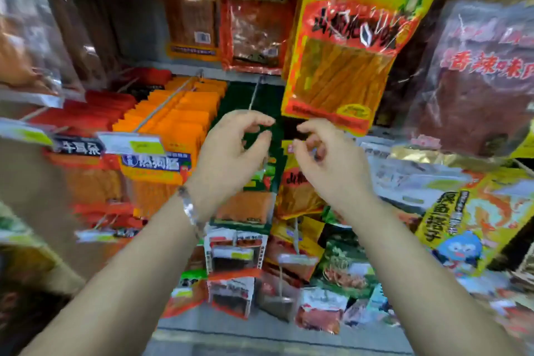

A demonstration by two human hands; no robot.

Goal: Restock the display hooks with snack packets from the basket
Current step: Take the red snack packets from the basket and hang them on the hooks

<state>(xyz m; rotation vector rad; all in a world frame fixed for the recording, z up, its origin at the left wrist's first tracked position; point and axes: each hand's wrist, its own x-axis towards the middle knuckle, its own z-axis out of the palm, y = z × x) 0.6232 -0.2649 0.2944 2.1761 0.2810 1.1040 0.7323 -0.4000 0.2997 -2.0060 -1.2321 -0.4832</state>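
Both my hands are raised in front of a wall of snack packets on display hooks. My left hand (231,150) has thumb and fingers curved in a C just below the end of a metal hook rod (255,94). A row of dark green packets (239,95) hangs on that rod. My right hand (323,156) is beside it with fingers loosely curled, over a yellow and orange packet (297,191). I see nothing held in either hand. The basket is out of view.
A large yellow packet (346,52) hangs just above my right hand. Orange packets (179,113) and red packets (95,113) fill the hooks to the left, with a price tag (133,143) in front. More packets (231,257) hang below, and big bags (476,81) crowd the right.
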